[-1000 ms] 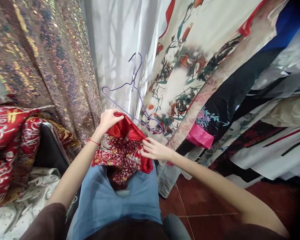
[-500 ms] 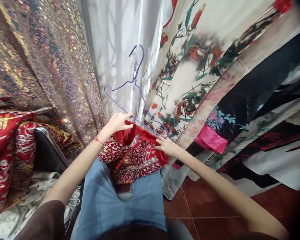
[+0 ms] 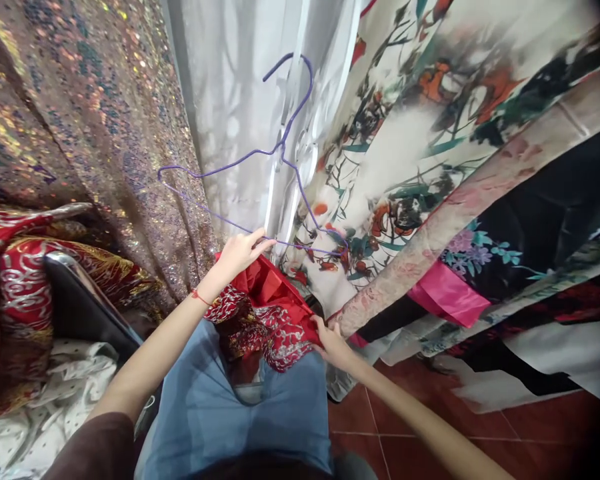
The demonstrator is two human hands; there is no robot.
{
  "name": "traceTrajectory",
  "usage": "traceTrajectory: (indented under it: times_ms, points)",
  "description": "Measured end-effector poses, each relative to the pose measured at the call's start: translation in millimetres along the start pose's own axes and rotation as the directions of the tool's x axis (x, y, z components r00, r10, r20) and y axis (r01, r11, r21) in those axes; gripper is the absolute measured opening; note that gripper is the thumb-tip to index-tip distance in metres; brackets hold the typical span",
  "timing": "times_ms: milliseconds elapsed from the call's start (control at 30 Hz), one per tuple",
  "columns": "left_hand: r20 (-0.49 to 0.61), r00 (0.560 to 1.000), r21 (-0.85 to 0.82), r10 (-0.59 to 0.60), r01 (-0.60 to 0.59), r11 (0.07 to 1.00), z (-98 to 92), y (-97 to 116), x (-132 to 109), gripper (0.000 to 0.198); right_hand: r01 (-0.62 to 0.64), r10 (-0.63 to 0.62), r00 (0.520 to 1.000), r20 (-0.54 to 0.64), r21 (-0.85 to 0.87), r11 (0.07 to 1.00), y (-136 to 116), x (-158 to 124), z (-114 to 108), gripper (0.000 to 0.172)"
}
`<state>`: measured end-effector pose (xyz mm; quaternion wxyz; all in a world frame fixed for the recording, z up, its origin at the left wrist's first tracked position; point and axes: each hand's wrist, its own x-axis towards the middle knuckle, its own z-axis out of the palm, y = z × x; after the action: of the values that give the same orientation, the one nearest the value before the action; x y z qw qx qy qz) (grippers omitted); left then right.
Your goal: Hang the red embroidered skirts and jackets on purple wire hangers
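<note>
In the head view my left hand (image 3: 241, 255) is closed, pinching the bottom bar of a purple wire hanger (image 3: 244, 155). The hanger stands upright with its hook at the top. A red garment with white and gold swirl print (image 3: 287, 327) lies across my lap, its plain red lining edge facing up. My right hand (image 3: 334, 341) grips the garment's edge at its right end, thumb and fingers closed on the cloth. The lining's upper left end lies just under my left hand; I cannot tell whether that hand holds it too.
Printed floral fabric (image 3: 380, 153) hangs on the right beside dark garments. A sequined curtain (image 3: 105, 120) hangs at left. Red patterned cloth (image 3: 25, 287) drapes over a black chair back (image 3: 83, 293), with white dotted cloth (image 3: 75, 380) below. The floor is red tile (image 3: 405, 407).
The hanger has risen and swung left relative to the garment. My right hand has moved down, pulling the garment's edge away from the hanger's bar and stretching out the red lining.
</note>
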<state>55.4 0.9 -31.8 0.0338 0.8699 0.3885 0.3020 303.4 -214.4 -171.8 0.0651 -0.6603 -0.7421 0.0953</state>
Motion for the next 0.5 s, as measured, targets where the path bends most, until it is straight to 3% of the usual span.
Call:
traceTrajectory:
  times_ms: [100,200,267,333,400,500]
  points:
    - [-0.028,1.0,-0.023,0.0,-0.001,1.0,0.9,0,-2,0.045,0.019,-0.021,0.991,-0.134,-0.016,1.0,11,9,-16,0.038]
    - [-0.046,0.999,-0.034,-0.013,0.011,0.999,-4.3,-2,-6,0.043,0.019,-0.025,0.982,-0.187,-0.033,0.999,32,28,-59,0.033]
    - [-0.047,0.998,-0.029,-0.03,0.028,0.999,-11.7,-3,-10,0.042,0.076,-0.09,0.971,-0.22,-0.072,0.995,45,39,-93,0.033]
    - [-0.043,0.998,-0.008,-0.04,0.04,0.999,-20.5,-3,-17,0.043,0.213,-0.273,0.924,-0.267,-0.231,0.949,51,45,-126,0.033]
    - [-0.038,0.998,0.019,-0.047,0.048,0.999,-28.6,-1,-23,0.044,0.34,-0.462,0.847,-0.262,-0.4,0.851,45,45,-154,0.034]
    - [-0.018,0.998,0.042,-0.058,0.058,0.997,-37.1,4,-31,0.045,0.423,-0.616,0.756,-0.222,-0.553,0.718,25,43,-182,0.035]
